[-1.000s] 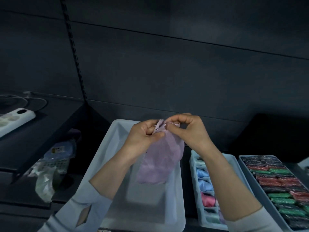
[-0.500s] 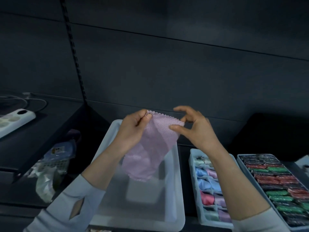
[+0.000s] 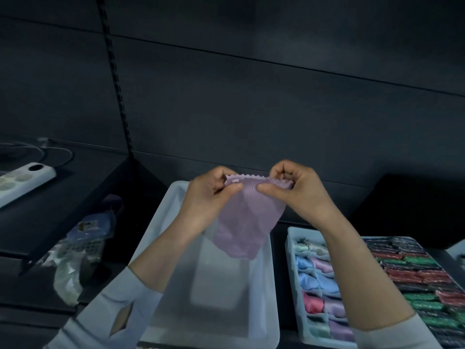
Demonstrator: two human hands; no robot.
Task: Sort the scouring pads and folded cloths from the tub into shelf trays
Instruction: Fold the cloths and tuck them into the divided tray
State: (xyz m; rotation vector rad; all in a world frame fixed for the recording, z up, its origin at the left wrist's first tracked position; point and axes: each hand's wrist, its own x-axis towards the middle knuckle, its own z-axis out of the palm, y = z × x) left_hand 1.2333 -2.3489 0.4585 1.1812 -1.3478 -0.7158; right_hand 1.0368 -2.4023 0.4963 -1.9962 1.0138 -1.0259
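Two hands on one lilac cloth (image 3: 247, 217), held up above the tub (image 3: 176, 238). Left hand (image 3: 210, 195) and right hand (image 3: 299, 190) each pinch the zigzag top edge, thumb in front, fingers curled behind, so the rest hangs free below them. Prob. reason: matching corners to fold it before it goes in w/ the others. Thumbs nearly meet at the middle of the edge; grip tight, no slack between. Tub under the hands looks nearly empty, so likely one of the last pcs. Cloth tray (image 3: 292, 250) sits below-right of right hand, compartments holding folded blue, pink, lilac cloths. Pad tray (image 3: 412, 268) further right, packed w/ red/green pads.
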